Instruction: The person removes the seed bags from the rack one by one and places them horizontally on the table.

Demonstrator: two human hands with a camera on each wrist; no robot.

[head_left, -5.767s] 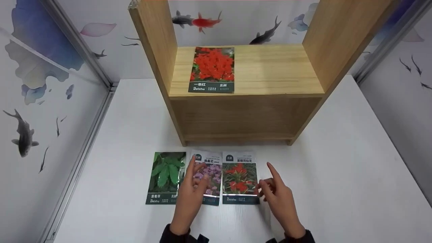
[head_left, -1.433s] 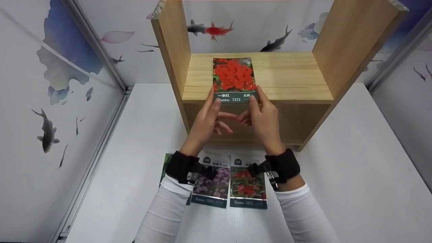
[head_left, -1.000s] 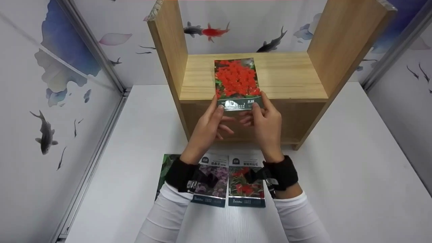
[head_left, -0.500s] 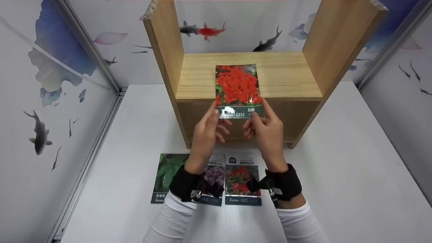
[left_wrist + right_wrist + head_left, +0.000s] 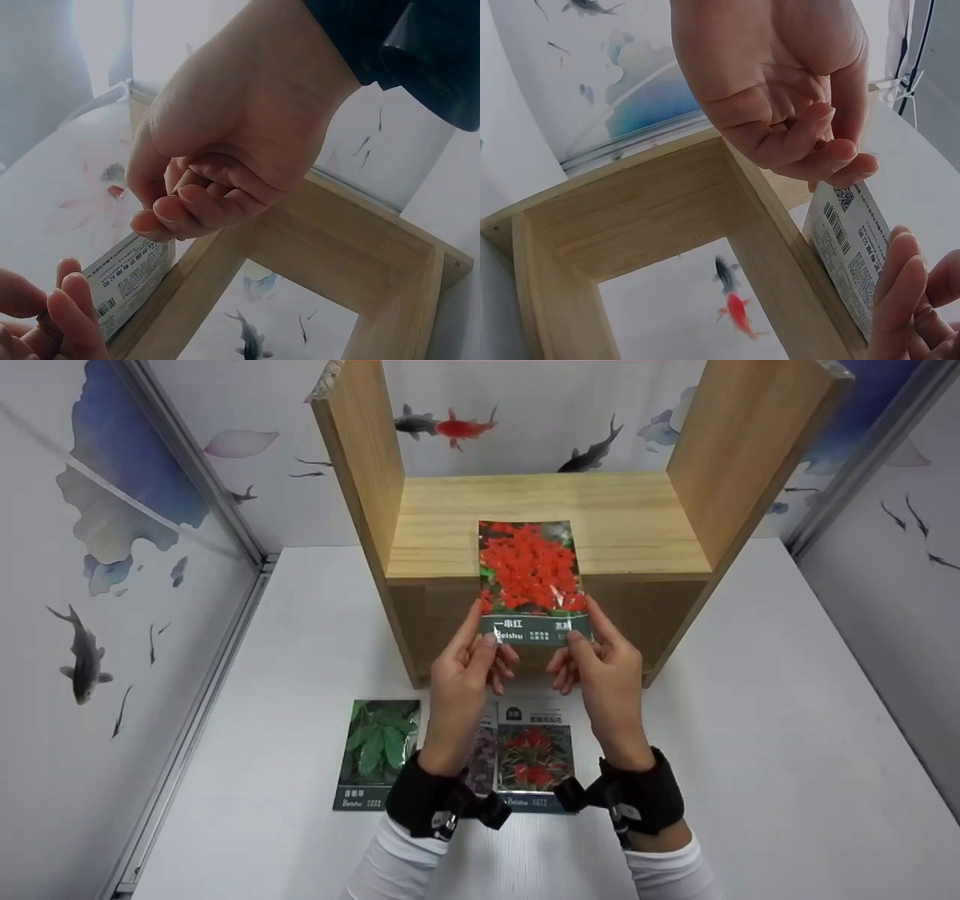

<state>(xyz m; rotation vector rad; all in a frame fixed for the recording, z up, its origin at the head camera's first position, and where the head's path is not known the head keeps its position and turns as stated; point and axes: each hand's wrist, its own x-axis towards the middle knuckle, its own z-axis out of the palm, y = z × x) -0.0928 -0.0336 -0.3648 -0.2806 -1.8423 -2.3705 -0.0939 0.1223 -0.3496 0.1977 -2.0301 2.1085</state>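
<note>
A seed packet with red flowers (image 5: 529, 570) is held up in front of the wooden shelf, its picture facing the head camera. My left hand (image 5: 459, 690) pinches its lower left corner between thumb and fingers. At the lower right corner my right hand (image 5: 609, 682) pinches it likewise. Both wrist views show the packet's printed back (image 5: 135, 277), with barcode and small text. Below, on the white table, lie a green-leaf packet (image 5: 381, 746), a purple-flower packet (image 5: 484, 750) mostly hidden by my left wrist, and another red-flower packet (image 5: 534, 757).
The wooden shelf unit (image 5: 645, 521) stands behind the held packet, with a tall side board at each end and a lower compartment under the shelf board. White panels painted with fish (image 5: 465, 429) enclose the white table (image 5: 787, 750).
The red-flower packet lay on the shelf board at first. Both hands took hold of it there, and over the last second they have drawn it off the board, toward me and down.
</note>
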